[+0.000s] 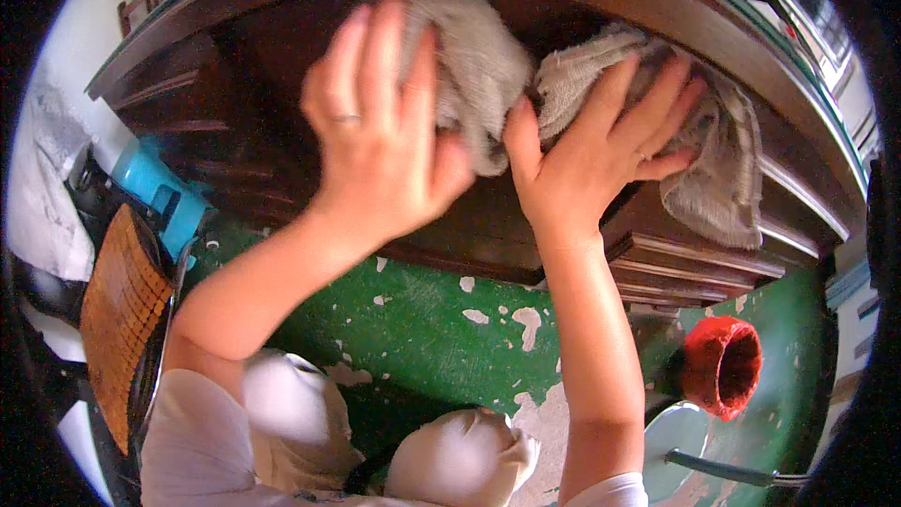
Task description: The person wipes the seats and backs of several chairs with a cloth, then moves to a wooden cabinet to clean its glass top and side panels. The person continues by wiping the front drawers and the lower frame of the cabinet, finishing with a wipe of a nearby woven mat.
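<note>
My left hand (385, 122), slightly blurred, presses a bunched grey cloth (479, 75) against the front of a dark brown wooden piece of furniture (253, 66). Its fingers are stretched upward, and the cloth bulges out past the index finger and thumb. To its right, my right hand (601, 160) has its fingers spread over another grey cloth (727, 164), pinning it to the same wood. One end of this cloth hangs down beyond the fingertips. Whether the two cloths join behind my hands is hidden.
Below is a green floor (422, 310) with worn patches. A red, round, hollow object (723, 366) stands at right, near a pale round disc (676, 441) with a dark rod. At left are a turquoise container (164, 192) and a brown slatted seat (127, 329). My knees are below.
</note>
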Demonstrator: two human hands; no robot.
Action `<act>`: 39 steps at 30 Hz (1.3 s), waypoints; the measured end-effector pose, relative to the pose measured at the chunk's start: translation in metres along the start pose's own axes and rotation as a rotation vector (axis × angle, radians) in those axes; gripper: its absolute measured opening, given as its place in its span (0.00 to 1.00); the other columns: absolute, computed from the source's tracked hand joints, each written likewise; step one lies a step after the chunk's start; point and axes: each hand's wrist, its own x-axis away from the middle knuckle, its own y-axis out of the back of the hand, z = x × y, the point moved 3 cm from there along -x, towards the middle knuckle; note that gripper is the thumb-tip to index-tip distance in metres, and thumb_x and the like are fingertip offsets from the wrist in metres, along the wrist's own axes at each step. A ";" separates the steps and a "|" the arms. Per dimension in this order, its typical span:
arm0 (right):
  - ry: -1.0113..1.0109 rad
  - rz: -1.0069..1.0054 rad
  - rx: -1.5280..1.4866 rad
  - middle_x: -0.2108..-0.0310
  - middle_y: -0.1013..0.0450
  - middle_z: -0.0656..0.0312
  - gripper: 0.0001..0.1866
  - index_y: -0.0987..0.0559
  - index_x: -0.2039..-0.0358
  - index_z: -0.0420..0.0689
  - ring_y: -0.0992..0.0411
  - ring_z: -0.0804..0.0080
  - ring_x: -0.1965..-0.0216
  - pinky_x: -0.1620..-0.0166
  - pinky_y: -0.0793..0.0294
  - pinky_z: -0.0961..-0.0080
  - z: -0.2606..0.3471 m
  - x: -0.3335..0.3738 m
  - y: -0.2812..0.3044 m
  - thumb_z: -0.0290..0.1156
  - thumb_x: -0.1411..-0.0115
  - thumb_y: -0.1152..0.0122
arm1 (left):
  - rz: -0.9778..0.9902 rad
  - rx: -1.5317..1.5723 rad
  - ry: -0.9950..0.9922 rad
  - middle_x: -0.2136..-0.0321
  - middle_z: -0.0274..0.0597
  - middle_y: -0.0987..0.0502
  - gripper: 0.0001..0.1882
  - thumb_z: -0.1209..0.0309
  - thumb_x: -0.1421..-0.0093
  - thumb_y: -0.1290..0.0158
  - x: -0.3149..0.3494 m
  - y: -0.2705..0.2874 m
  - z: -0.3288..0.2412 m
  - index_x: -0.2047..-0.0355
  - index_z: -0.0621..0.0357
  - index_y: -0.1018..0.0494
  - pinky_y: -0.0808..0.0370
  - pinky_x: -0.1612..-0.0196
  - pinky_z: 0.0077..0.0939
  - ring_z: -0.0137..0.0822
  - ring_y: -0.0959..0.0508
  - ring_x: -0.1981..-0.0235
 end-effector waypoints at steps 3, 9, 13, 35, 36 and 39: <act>0.055 -0.024 -0.061 0.34 0.53 0.38 0.40 0.35 0.42 0.44 0.57 0.31 0.35 0.48 0.56 0.23 0.009 0.038 -0.021 0.60 0.47 0.49 | -0.036 0.340 -0.065 0.35 0.60 0.48 0.31 0.55 0.48 0.49 0.038 -0.042 0.008 0.50 0.68 0.30 0.53 0.36 0.59 0.57 0.52 0.33; 0.153 0.568 0.091 0.46 0.39 0.40 0.31 0.26 0.50 0.44 0.42 0.32 0.45 0.44 0.42 0.40 -0.045 0.217 -0.043 0.53 0.48 0.40 | 0.177 0.074 -0.645 0.31 0.33 0.51 0.28 0.57 0.43 0.50 0.180 -0.120 0.030 0.42 0.49 0.31 0.65 0.30 0.40 0.35 0.56 0.30; 0.104 0.636 -0.009 0.44 0.42 0.36 0.38 0.32 0.41 0.45 0.44 0.29 0.43 0.41 0.44 0.40 -0.026 0.168 -0.049 0.54 0.47 0.41 | 0.318 0.134 -0.347 0.31 0.32 0.53 0.31 0.59 0.41 0.54 0.179 -0.115 0.046 0.37 0.47 0.39 0.64 0.30 0.42 0.33 0.57 0.30; 0.536 1.210 -0.110 0.58 0.27 0.53 0.18 0.26 0.53 0.44 0.28 0.51 0.60 0.60 0.27 0.60 0.058 0.295 -0.146 0.29 0.46 0.44 | 0.387 0.553 0.436 0.40 0.59 0.42 0.18 0.63 0.48 0.43 0.377 -0.163 0.026 0.61 0.63 0.27 0.42 0.38 0.52 0.55 0.41 0.38; 0.593 1.332 -0.045 0.56 0.27 0.53 0.18 0.26 0.53 0.44 0.28 0.49 0.58 0.58 0.26 0.59 0.061 0.308 -0.154 0.29 0.46 0.45 | 0.429 0.545 0.478 0.40 0.60 0.42 0.18 0.64 0.48 0.44 0.389 -0.163 0.022 0.61 0.65 0.27 0.41 0.38 0.51 0.56 0.41 0.38; 0.670 1.393 -0.243 0.57 0.27 0.53 0.18 0.26 0.54 0.46 0.28 0.49 0.59 0.59 0.26 0.59 0.092 0.307 -0.159 0.28 0.47 0.46 | 0.455 0.389 0.571 0.41 0.60 0.41 0.15 0.67 0.47 0.45 0.396 -0.155 0.008 0.62 0.64 0.27 0.37 0.40 0.47 0.56 0.39 0.40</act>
